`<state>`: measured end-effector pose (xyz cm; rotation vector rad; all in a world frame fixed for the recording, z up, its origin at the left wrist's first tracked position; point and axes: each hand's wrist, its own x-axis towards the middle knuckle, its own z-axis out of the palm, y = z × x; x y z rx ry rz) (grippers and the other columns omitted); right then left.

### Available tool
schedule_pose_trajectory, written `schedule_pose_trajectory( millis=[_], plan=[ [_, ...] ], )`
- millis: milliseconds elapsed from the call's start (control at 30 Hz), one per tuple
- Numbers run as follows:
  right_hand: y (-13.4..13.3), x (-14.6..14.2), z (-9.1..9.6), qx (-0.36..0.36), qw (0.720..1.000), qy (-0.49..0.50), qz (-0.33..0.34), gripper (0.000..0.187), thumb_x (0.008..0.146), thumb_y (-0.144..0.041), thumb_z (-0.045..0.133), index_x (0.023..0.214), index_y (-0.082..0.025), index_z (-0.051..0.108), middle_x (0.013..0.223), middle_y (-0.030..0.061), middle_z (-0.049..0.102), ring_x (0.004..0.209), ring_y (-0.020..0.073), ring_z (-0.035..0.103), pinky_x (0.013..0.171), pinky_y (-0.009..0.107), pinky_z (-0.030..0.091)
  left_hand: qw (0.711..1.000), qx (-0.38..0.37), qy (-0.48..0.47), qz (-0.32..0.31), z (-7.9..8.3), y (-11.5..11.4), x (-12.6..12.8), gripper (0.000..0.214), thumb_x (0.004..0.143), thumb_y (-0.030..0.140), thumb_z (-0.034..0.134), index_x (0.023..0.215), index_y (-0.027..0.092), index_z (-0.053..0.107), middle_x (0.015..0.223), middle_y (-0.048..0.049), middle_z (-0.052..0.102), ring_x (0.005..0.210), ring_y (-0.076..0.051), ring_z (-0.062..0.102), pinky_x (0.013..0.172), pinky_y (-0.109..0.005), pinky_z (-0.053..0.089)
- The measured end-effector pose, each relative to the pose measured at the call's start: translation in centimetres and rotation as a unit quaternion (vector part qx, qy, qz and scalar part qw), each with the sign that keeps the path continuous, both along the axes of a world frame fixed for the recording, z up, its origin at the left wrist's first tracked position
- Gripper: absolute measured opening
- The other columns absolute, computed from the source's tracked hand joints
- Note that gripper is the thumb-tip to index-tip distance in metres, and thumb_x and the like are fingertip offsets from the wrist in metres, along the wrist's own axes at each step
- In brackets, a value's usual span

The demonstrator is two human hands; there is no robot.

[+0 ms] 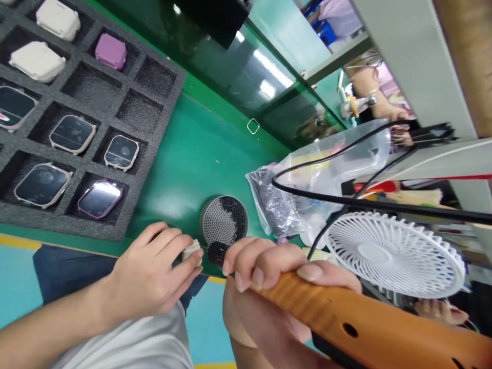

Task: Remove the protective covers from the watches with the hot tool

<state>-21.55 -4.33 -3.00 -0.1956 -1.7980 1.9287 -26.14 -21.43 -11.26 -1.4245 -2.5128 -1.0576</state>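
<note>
Grip is closed in both hands: your left hand (148,271) pinches a small white piece (192,251) between thumb and fingertips, and your right hand (265,264) wraps an orange ribbed tool handle (326,302). A round black disc (217,253) sits just beside the white piece, over the green bench mat (192,159) and near a round perforated metal canister (223,221). The piece is small, so a loosened pinch could drop it. A slip of the handle could knock the canister or reach the smartwatch bodies (73,134) in their black foam tray (161,92). The black cable (369,202) overhead could also snag your tool.
</note>
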Motion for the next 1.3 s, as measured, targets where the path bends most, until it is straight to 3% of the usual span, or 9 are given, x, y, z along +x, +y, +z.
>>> schedule_pose_trajectory(
  millis=[200, 500, 633, 767, 1100, 1167, 1300],
  plan=[
    [-0.3, -0.3, -0.9, -0.008, 0.999, 0.044, 0.016, 0.045, 0.102, -0.061, 0.038, 0.119, -0.024, 0.057, 0.085, -0.0009, 0.059, 0.068, 0.0163, 0.06, 0.061, 0.041, 0.052, 1.0, 0.009, -0.001, 0.003, -0.1, 0.1, 0.0, 0.02, 0.097, 0.029, 0.068, 0.114, 0.02, 0.071, 0.115, -0.0068, 0.072, 0.106, -0.027, 0.062, 0.098, -0.047, 0.045],
    [-0.8, -1.2, -0.2, 0.02, 0.999, 0.037, 0.013, 0.034, 0.097, -0.049, 0.05, 0.118, -0.024, 0.059, 0.083, -0.0018, 0.061, 0.066, 0.0158, 0.06, 0.059, 0.04, 0.053, 1.0, 0.012, -0.008, 0.003, -0.3, 0.2, 0.0, 0.022, 0.097, 0.03, 0.067, 0.116, 0.019, 0.07, 0.114, -0.007, 0.072, 0.107, -0.027, 0.062, 0.1, -0.048, 0.044],
    [-0.7, -1.7, -0.7, 0.024, 0.998, 0.051, 0.022, 0.031, 0.106, -0.042, 0.036, 0.115, -0.023, 0.06, 0.079, -0.0025, 0.061, 0.061, 0.0147, 0.061, 0.055, 0.038, 0.055, 1.0, 0.012, -0.012, 0.006, -0.3, 0.3, -0.1, 0.022, 0.097, 0.031, 0.066, 0.115, 0.018, 0.07, 0.112, -0.0071, 0.072, 0.105, -0.027, 0.062, 0.098, -0.048, 0.044],
    [-0.1, -1.2, -1.5, 0.041, 0.996, 0.068, 0.05, 0.019, 0.102, -0.034, 0.052, 0.115, -0.024, 0.061, 0.082, -0.0029, 0.065, 0.06, 0.0151, 0.064, 0.052, 0.037, 0.057, 1.0, 0.009, -0.012, -0.004, -0.2, 0.2, -0.1, 0.023, 0.098, 0.032, 0.064, 0.115, 0.019, 0.071, 0.108, -0.0074, 0.072, 0.103, -0.027, 0.062, 0.096, -0.048, 0.044],
    [-1.2, -0.6, -1.6, 0.054, 0.996, 0.045, 0.053, 0.021, 0.102, -0.031, 0.048, 0.118, -0.028, 0.063, 0.084, -0.0009, 0.064, 0.063, 0.0161, 0.062, 0.056, 0.039, 0.055, 1.0, 0.006, -0.009, -0.003, 0.0, 0.1, -0.2, 0.017, 0.099, 0.033, 0.062, 0.105, 0.019, 0.069, 0.103, -0.0089, 0.069, 0.098, -0.027, 0.062, 0.092, -0.049, 0.045],
    [-1.4, -0.6, -1.5, 0.029, 0.998, 0.027, 0.046, 0.025, 0.103, -0.042, 0.048, 0.118, -0.029, 0.062, 0.085, -0.0002, 0.064, 0.066, 0.017, 0.062, 0.061, 0.042, 0.055, 1.0, 0.003, -0.01, -0.003, -0.1, 0.0, -0.1, 0.016, 0.099, 0.034, 0.061, 0.102, 0.02, 0.069, 0.102, -0.0088, 0.068, 0.098, -0.027, 0.061, 0.093, -0.05, 0.046],
    [-0.3, -0.9, -1.4, -0.061, 0.995, 0.046, 0.061, 0.053, 0.09, -0.075, 0.053, 0.116, -0.03, 0.063, 0.083, -0.0017, 0.063, 0.063, 0.0165, 0.059, 0.058, 0.039, 0.053, 1.0, -0.013, -0.025, -0.001, -0.2, -0.2, -0.2, 0.017, 0.1, 0.036, 0.062, 0.108, 0.024, 0.071, 0.102, -0.007, 0.067, 0.099, -0.026, 0.06, 0.094, -0.049, 0.046]
  ],
)
